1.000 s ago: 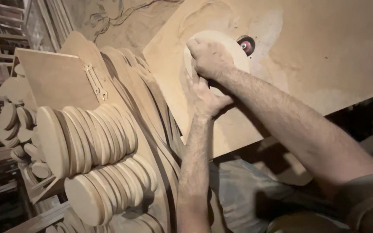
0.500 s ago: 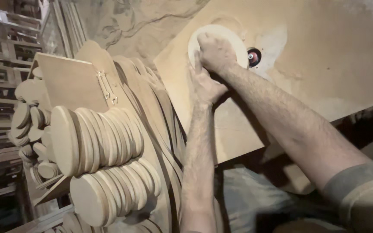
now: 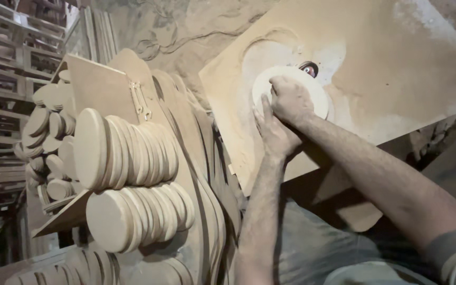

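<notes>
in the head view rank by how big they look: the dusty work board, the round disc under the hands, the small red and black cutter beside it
1. dusty work board, by far the largest.
2. round disc, partly covered by the right hand and left hand.
3. red and black cutter, smallest.
All three lie at a similar distance, so the order looks safe.

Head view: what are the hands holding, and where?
Both hands press a pale round wooden disc flat on the dusty table, gripping its left edge.
</notes>
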